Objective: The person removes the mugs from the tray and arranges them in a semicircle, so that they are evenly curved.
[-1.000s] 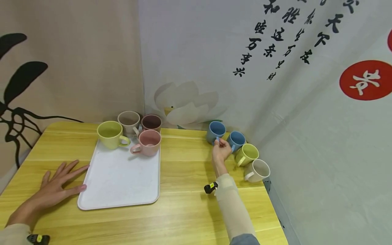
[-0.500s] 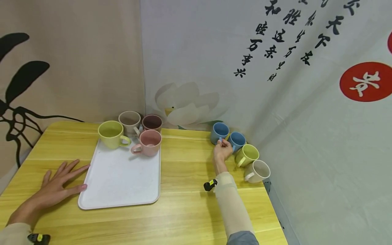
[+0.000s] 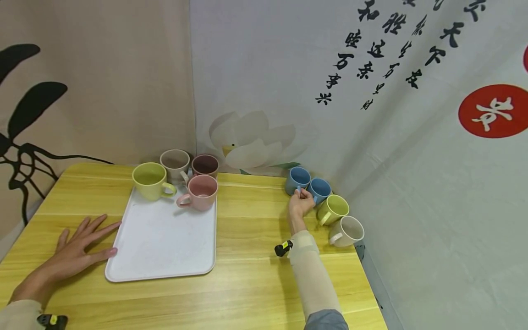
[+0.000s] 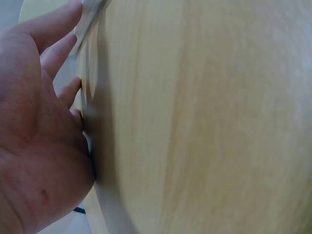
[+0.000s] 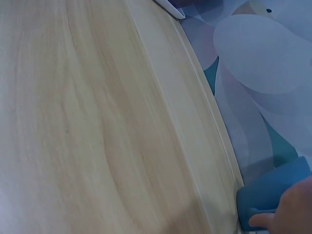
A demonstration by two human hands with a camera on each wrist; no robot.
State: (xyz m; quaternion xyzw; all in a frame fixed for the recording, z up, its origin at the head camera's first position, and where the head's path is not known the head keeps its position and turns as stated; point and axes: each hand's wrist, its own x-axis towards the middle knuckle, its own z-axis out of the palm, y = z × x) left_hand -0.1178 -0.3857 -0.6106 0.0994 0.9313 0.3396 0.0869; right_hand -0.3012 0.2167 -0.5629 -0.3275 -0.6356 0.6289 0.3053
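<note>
At the table's back right my right hand (image 3: 300, 205) pinches the handle of a blue mug (image 3: 297, 178); in the right wrist view that blue mug (image 5: 267, 195) shows at the lower right corner, near the table's back edge. A second blue mug (image 3: 320, 189) stands close beside it. My left hand (image 3: 80, 250) lies with spread, straight fingers on the table, thumb and forefinger touching the left rim of a white tray (image 3: 165, 247). In the left wrist view the palm of the left hand (image 4: 44, 131) shows, and fingertips meet the tray's edge.
On the tray's far end stand a yellow-green mug (image 3: 149, 183), a grey-beige mug (image 3: 174, 160), a dark maroon mug (image 3: 205, 164) and a pink mug (image 3: 202, 195). Another yellow-green mug (image 3: 333, 210) and a white mug (image 3: 347, 230) line the table's right edge. A cloth backdrop (image 3: 255, 68) hangs behind.
My right hand has shifted the blue mug slightly to the right, closer to the second blue mug. The left hand and the tray stay in place.
</note>
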